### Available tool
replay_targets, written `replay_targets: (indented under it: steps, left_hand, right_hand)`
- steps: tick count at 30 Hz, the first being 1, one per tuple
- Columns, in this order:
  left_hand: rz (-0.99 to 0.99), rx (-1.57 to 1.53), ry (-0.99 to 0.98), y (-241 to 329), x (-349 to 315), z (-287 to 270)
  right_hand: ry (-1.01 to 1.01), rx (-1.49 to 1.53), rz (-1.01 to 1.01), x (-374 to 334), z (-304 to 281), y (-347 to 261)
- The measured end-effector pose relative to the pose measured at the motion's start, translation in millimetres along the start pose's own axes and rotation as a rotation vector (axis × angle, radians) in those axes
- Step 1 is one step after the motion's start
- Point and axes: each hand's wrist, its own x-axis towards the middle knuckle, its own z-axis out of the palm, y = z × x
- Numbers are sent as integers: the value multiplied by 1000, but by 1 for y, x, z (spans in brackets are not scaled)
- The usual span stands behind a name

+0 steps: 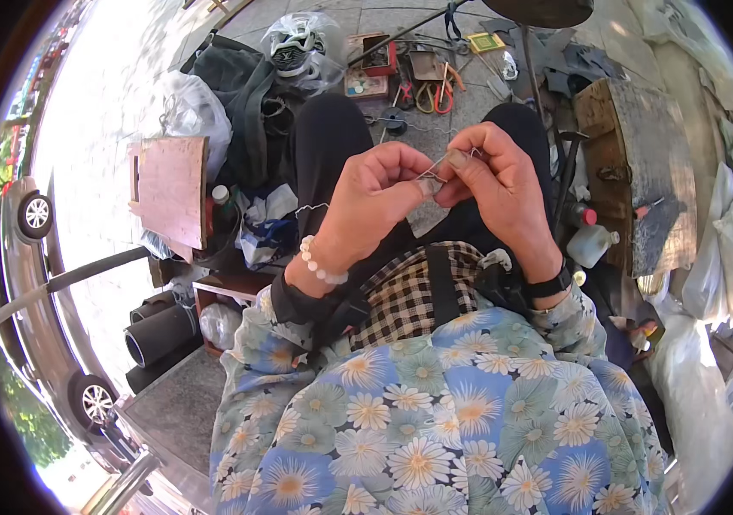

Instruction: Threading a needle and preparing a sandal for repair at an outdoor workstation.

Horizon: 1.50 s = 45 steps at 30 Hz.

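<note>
Two grips, left hand (pixel 368 194) and right hand (pixel 501 178), pinched on thin strand (pixel 436 166) | likely light, flexible, snag-prone | take hold beside exposed span

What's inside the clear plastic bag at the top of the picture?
The plastic bag holds a black-and-white shoe; anything beneath the shoe is hidden.

Sunlit paving (pixel 130 69), parked car (pixel 30 262) (2 wheels (pixel 36 215) visible), green foliage (pixel 33 422)

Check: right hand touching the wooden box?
Apart. The head view shows a plain gap, with the dark trouser leg between the right hand and the wooden box.
</note>
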Motion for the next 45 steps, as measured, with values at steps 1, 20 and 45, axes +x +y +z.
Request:
replay_targets:
  steps: [1,20,45]
  left_hand:
    - [-1,-1,17,0,0,2]
    - [2,209,38,-1,-1,-5]
    - [-200,-24,-35,9,-8,-9]
  right_hand:
    - [-1,-17,-7,0,-1,0]
    - [26,-81,-57,0,0,1]
    - [61,-27,-67,1,1,1]
